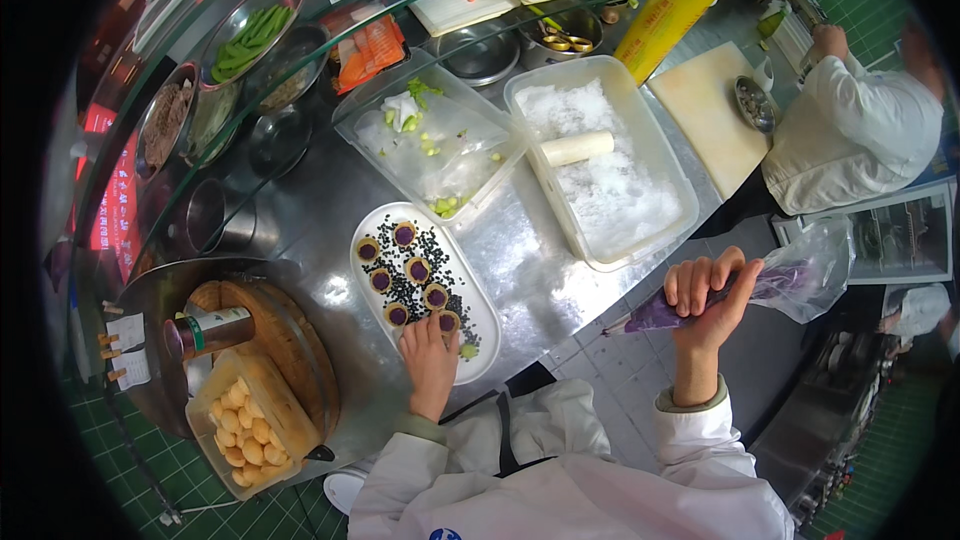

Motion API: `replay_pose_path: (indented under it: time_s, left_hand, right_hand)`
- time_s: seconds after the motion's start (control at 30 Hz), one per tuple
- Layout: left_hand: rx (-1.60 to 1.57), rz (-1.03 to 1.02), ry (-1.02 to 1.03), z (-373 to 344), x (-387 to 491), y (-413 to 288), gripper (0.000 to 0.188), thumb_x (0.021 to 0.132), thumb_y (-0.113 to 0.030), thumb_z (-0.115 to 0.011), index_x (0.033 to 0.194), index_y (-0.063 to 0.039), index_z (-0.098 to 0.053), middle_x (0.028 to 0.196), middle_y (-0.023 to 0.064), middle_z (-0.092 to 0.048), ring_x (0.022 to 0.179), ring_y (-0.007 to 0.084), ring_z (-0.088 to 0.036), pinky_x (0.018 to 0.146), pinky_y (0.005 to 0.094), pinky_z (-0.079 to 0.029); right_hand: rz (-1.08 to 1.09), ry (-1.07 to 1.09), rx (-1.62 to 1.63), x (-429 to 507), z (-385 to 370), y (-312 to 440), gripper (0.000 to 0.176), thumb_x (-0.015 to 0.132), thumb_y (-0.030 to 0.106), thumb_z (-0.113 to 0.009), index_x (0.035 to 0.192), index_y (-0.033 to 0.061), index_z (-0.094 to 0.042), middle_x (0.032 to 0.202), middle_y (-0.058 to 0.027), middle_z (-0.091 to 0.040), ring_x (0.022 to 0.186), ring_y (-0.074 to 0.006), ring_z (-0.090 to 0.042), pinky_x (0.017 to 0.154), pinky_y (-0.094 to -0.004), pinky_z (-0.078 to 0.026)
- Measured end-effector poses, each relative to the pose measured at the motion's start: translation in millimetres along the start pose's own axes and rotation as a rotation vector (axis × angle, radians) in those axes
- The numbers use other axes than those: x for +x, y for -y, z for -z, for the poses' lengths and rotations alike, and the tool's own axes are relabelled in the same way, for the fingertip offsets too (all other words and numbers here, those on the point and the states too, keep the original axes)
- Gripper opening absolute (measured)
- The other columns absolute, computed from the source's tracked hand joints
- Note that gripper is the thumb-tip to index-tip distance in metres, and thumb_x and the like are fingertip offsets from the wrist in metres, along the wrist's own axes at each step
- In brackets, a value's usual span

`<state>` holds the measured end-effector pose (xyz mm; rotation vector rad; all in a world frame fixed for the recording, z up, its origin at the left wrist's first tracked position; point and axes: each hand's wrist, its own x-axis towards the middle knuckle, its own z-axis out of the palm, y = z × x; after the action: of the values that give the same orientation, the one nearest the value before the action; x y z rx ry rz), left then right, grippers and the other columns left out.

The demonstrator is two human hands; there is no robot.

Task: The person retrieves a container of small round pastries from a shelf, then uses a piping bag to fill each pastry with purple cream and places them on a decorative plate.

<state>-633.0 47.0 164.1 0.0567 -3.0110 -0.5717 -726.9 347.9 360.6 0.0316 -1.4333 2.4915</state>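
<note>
My left hand is at the near end of a long white oval plate, with its thumb and fingertips around the edge of a small round pastry cup. Several more pastry cups with purple filling sit on the plate among scattered black beans. Close to the fingers lies a small green piece. Raised to the right, past the table edge, my right hand grips a clear piping bag of purple filling. Its tip points left and slightly down.
Behind the plate stand a plastic tub with green scraps and another of white granular material holding a pale cylinder. At left, a bin of round golden shells adjoins a wooden block. A co-worker stands at right.
</note>
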Motion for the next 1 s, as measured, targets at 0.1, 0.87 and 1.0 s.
replay_pose_path:
  time_s: [0.1,0.87,1.0]
  left_hand:
    - [-0.024,0.022,0.011,6,2,-4,0.053,0.073,-0.022,-0.075,0.118,-0.001,-0.055,0.109,0.0125,-0.056,0.105,0.0307,-0.048,0.091,0.0429,-0.037]
    - [-0.138,0.438,-0.476,341,-188,228,0.037,0.085,0.000,-0.060,0.121,-0.002,-0.054,0.095,0.0131,-0.064,0.080,0.0237,-0.061,0.073,0.0321,-0.048]
    - [-0.093,0.221,-0.089,331,-155,253,0.038,0.082,-0.010,-0.064,0.118,-0.005,-0.056,0.106,0.0137,-0.059,0.099,0.0301,-0.057,0.085,0.0376,-0.046]
  right_hand:
    - [-0.004,0.017,-0.022,-3,-4,0,0.051,0.101,0.052,-0.024,0.072,0.0120,-0.036,0.043,-0.0023,-0.032,0.037,-0.0140,-0.030,0.044,-0.0290,-0.033]
    - [-0.408,0.279,-0.168,-99,-246,-85,0.072,0.091,0.069,-0.022,0.131,0.0117,-0.040,0.092,-0.0170,-0.065,0.080,-0.0297,-0.067,0.072,-0.0473,-0.056]
    - [-0.380,0.359,-0.143,-112,-274,-101,0.069,0.093,0.067,-0.023,0.126,0.0093,-0.042,0.082,-0.0191,-0.064,0.076,-0.0319,-0.067,0.072,-0.0429,-0.055]
